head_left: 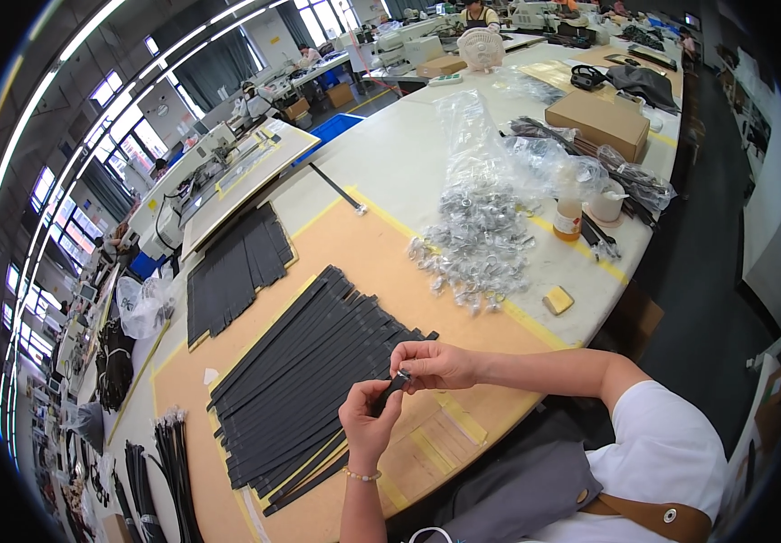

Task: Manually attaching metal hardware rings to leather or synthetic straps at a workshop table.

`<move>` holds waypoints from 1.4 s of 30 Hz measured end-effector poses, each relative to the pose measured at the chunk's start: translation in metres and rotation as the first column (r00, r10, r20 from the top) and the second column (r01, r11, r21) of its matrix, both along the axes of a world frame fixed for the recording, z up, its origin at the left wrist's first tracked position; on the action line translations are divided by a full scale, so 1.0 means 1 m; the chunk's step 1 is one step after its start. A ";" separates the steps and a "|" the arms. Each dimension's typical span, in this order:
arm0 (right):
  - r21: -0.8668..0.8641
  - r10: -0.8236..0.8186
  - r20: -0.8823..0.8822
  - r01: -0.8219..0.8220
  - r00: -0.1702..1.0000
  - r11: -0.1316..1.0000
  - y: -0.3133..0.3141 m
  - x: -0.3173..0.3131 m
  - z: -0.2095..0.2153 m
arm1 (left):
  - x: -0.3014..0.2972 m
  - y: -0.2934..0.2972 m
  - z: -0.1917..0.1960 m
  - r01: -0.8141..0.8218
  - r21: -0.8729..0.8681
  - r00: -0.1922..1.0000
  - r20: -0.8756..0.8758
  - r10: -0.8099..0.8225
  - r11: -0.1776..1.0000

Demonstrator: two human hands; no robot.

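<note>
Black strap (394,387) pinched in my left hand (370,414), fingertips together on it; my right hand (435,366) clamps its shiny metal piece (405,372), near right edge of the strap pile (304,380).

Inside the near edge of the bench (395,176), the left grip (368,418) and right grip (435,366) stood close together, both curled in pinches. The left forearm (363,502) angled inward; the right arm (539,371), bent at the elbow, reached over that edge.

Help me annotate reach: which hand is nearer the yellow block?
Right. The right hand is left of the yellow block; the left hand is farther left, lower in view.
</note>
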State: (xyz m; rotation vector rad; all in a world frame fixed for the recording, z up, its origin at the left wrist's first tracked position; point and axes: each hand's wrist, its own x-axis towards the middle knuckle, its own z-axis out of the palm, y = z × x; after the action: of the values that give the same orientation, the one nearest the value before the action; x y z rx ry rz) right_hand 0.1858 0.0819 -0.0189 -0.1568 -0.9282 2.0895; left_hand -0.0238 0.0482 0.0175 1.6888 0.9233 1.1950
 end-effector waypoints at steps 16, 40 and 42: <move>-0.139 0.025 0.037 -0.020 0.999 0.990 0.012 0.003 -0.015 | -0.008 0.017 -0.027 -0.071 -0.103 0.993 0.090 0.081 0.992; -0.142 0.153 0.219 -0.123 0.964 0.982 0.016 0.007 -0.018 | -0.013 0.010 -0.014 -0.029 0.178 0.986 -0.156 0.058 0.984; -0.152 0.202 0.233 -0.169 0.951 0.974 0.017 0.009 -0.023 | -0.012 0.008 -0.011 0.000 0.118 0.982 -0.186 0.022 0.993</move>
State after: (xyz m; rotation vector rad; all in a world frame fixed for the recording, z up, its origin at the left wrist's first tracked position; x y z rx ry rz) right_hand 0.1945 0.0993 -0.0415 -0.4210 -0.9838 2.3449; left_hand -0.0360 0.0557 0.0067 1.9180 0.9928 1.1313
